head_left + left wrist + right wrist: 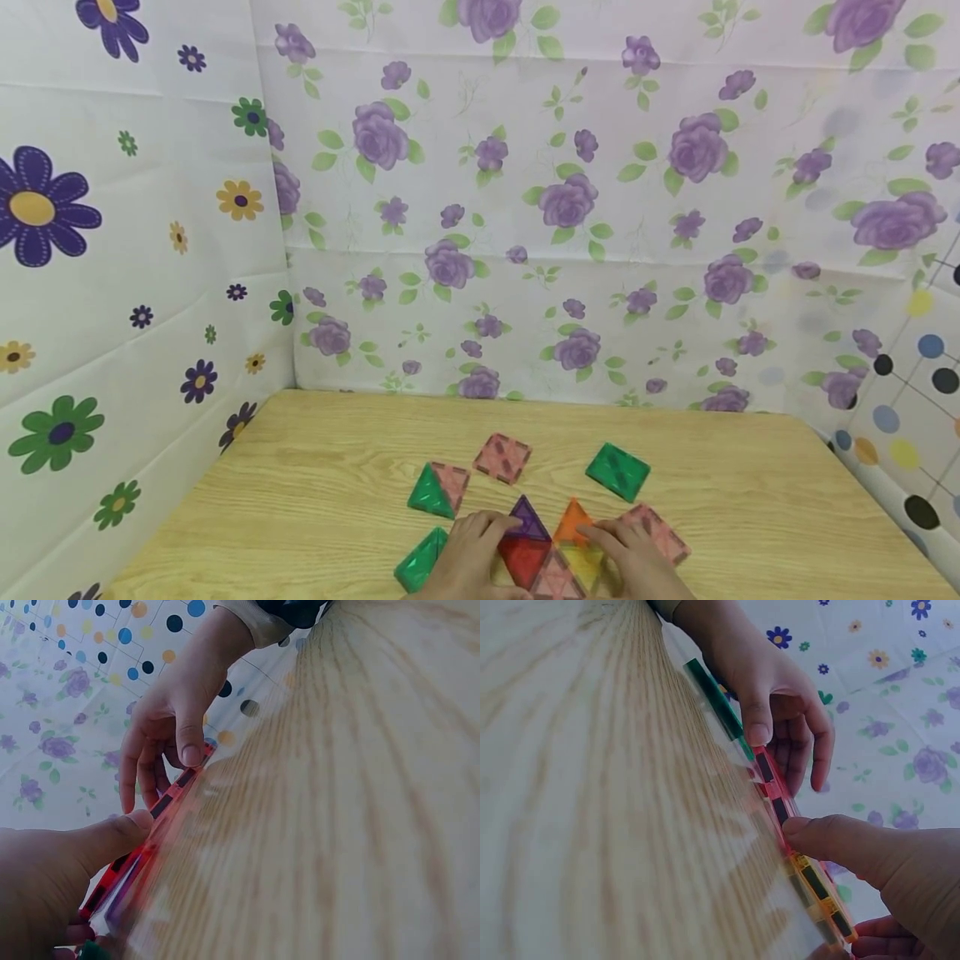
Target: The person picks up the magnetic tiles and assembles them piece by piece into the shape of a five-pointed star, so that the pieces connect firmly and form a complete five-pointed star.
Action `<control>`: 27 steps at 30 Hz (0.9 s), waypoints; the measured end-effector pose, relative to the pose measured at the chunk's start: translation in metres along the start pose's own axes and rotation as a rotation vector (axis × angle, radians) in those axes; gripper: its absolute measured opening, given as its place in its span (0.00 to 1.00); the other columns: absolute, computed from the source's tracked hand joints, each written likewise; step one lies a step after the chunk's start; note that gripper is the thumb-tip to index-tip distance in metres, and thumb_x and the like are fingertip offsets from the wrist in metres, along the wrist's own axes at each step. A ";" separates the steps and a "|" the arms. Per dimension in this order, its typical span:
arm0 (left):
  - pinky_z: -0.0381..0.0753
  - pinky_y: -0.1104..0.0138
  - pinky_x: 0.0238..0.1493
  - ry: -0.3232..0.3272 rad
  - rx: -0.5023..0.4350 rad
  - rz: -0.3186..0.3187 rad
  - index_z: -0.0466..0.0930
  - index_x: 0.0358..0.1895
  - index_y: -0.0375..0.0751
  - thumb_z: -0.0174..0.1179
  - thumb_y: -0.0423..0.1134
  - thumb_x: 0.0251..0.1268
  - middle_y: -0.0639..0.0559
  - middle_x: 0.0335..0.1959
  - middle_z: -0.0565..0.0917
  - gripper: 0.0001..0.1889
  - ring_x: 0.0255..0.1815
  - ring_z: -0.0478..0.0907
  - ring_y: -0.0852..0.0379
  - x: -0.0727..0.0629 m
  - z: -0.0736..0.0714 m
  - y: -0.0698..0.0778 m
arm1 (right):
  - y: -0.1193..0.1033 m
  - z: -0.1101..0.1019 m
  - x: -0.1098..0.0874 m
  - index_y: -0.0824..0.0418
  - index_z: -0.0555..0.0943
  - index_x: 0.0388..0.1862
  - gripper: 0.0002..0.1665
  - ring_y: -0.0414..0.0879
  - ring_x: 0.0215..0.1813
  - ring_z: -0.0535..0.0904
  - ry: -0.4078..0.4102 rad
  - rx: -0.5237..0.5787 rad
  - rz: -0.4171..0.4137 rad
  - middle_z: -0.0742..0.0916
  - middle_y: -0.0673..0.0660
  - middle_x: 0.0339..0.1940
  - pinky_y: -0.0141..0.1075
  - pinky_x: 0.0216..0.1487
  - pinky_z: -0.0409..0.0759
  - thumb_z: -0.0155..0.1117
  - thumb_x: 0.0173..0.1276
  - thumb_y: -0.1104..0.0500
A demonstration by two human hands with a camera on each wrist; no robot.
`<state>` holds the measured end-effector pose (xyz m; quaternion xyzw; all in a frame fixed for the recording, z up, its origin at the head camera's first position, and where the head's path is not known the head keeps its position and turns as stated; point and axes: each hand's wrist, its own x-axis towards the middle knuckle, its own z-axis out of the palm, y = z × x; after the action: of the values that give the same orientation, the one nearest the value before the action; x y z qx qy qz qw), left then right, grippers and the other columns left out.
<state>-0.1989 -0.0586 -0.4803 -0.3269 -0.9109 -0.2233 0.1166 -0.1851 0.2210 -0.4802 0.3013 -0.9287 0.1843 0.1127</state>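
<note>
Left hand (472, 550), fingers spread, touches one purple triangle (528, 522); right hand (636, 554), fingers also spread, touches one orange triangle (572, 518). Between them, edge to edge: one red triangle (525, 560), one pink triangle (557, 581), one yellow triangle (582, 563). Around, two green tiles (618, 472), one green-and-pink tile (439, 490), two pink tiles (503, 458), one nearest the worktop's (360, 467) back edge.

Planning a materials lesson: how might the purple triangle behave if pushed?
The purple triangle would probably slide rather than roll, being flat and three-cornered. Its straight, crisp edges suggest it is stiff. Meeting the red piece edge to edge, it might nudge that too.
</note>
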 end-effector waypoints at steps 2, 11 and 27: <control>0.73 0.61 0.49 -0.012 -0.016 -0.009 0.72 0.61 0.48 0.68 0.66 0.46 0.52 0.51 0.77 0.40 0.52 0.75 0.53 0.000 -0.002 0.001 | -0.001 -0.001 0.000 0.55 0.73 0.65 0.45 0.54 0.50 0.77 -0.010 0.011 0.015 0.82 0.56 0.52 0.47 0.40 0.81 0.68 0.53 0.33; 0.78 0.60 0.50 -0.075 -0.182 -0.068 0.70 0.63 0.45 0.71 0.60 0.47 0.50 0.53 0.76 0.40 0.53 0.74 0.53 0.001 -0.006 0.004 | -0.003 -0.002 0.000 0.58 0.72 0.66 0.46 0.55 0.47 0.78 -0.017 0.064 0.012 0.80 0.58 0.51 0.39 0.36 0.80 0.70 0.54 0.36; 0.74 0.73 0.35 -0.137 -0.770 -0.348 0.68 0.65 0.38 0.66 0.45 0.61 0.43 0.55 0.73 0.31 0.38 0.72 0.59 0.004 -0.007 0.004 | 0.002 -0.007 0.004 0.68 0.75 0.61 0.31 0.37 0.42 0.79 -0.050 0.547 0.348 0.81 0.61 0.51 0.29 0.39 0.81 0.67 0.64 0.52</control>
<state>-0.1986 -0.0568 -0.4715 -0.2020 -0.8083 -0.5411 -0.1142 -0.1890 0.2232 -0.4731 0.1616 -0.8849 0.4359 -0.0286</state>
